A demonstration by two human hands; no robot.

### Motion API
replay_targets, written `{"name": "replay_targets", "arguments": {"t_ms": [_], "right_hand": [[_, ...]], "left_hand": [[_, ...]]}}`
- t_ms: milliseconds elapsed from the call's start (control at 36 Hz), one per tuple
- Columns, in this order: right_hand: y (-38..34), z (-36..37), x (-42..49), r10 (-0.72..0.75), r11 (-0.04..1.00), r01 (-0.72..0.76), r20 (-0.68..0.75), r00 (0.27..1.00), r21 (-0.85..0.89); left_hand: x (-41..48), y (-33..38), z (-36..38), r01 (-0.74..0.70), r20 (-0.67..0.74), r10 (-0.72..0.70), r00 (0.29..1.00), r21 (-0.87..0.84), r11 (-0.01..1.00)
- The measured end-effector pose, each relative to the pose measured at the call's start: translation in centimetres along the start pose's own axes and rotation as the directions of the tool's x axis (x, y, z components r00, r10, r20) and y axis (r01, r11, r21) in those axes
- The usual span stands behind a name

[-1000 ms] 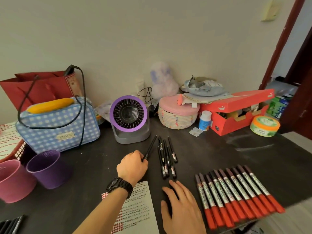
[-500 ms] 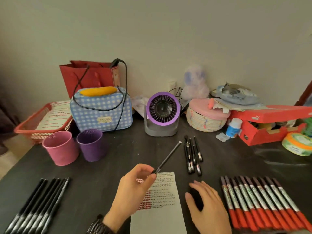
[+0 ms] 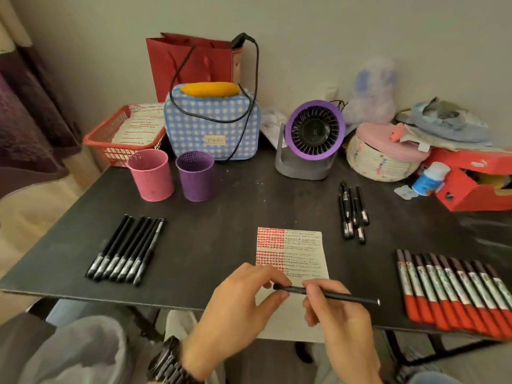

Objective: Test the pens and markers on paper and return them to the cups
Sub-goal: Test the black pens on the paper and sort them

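A thin black pen lies level over the lower part of the paper sheet, which carries red and black test marks. My left hand pinches the pen's left end, its cap. My right hand grips the barrel just to the right. A pink cup and a purple cup stand at the back left. Several black pens lie in a row at the left, a few more black pens behind the paper, and several red-capped markers at the right.
A checked blue bag, a red paper bag, a red basket, a purple fan, a round woven box and a red shoebox line the back of the dark table. My knees show below the front edge.
The pen, held up by my left hand alone, has come down level over the paper. My right hand lifted off the table and took hold of the barrel. The view swung left.
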State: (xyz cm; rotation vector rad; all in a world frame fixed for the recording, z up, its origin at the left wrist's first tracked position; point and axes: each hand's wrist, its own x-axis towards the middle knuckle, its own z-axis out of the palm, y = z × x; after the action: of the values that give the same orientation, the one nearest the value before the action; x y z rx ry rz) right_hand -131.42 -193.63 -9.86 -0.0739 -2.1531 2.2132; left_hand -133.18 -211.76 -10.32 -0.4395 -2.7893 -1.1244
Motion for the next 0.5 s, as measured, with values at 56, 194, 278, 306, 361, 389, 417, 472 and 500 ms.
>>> {"name": "replay_targets", "arguments": {"t_ms": [56, 194, 278, 306, 361, 389, 417, 472, 500], "right_hand": [[0.3, 0.4, -0.5, 0.036, 0.999, -0.035, -0.007, 0.999, 0.019], [1.3, 0.3, -1.7, 0.105, 0.992, -0.104, -0.011, 0.994, 0.067], [1.7, 0.1, -2.1, 0.085, 0.994, -0.086, 0.019, 0.996, 0.068], [1.8, -0.1, -2.1, 0.075, 0.995, -0.076, 0.02, 0.997, 0.066], [2.0, -0.5, -2.1, 0.058, 0.997, -0.06, 0.03, 0.998, 0.05], [1.8, -0.8, -2.1, 0.054, 0.997, -0.056, 0.033, 0.998, 0.045], [1.7, -1.3, -1.8, 0.049, 0.997, -0.049, 0.017, 0.999, 0.056], [1.2, -3.0, -1.0, 0.084, 0.986, -0.066, -0.111, 0.99, 0.151], [0.8, -4.3, -0.4, 0.108, 0.975, -0.067, -0.186, 0.977, 0.213]], "left_hand": [[-0.5, 0.0, 0.1, -0.022, 0.005, 0.022, 1.0, 0.03, 0.999], [-1.4, 0.1, 0.9, -0.042, 0.087, 0.042, 0.995, 0.0, 0.999], [-1.6, 0.4, 1.2, -0.073, 0.112, 0.074, 0.991, -0.01, 0.997], [-1.7, 0.5, 1.2, -0.079, 0.107, 0.079, 0.991, 0.0, 0.997], [-1.7, 0.8, 1.2, -0.104, 0.091, 0.099, 0.991, 0.057, 0.993], [-1.6, 1.0, 1.1, -0.129, 0.075, 0.121, 0.99, 0.102, 0.986], [-1.6, 1.1, 0.9, -0.162, 0.047, 0.157, 0.987, 0.148, 0.976], [-1.6, 0.9, 0.4, -0.217, -0.043, 0.232, 0.972, 0.219, 0.951], [-1.5, 0.6, 0.0, -0.215, -0.087, 0.241, 0.967, 0.238, 0.947]]}}
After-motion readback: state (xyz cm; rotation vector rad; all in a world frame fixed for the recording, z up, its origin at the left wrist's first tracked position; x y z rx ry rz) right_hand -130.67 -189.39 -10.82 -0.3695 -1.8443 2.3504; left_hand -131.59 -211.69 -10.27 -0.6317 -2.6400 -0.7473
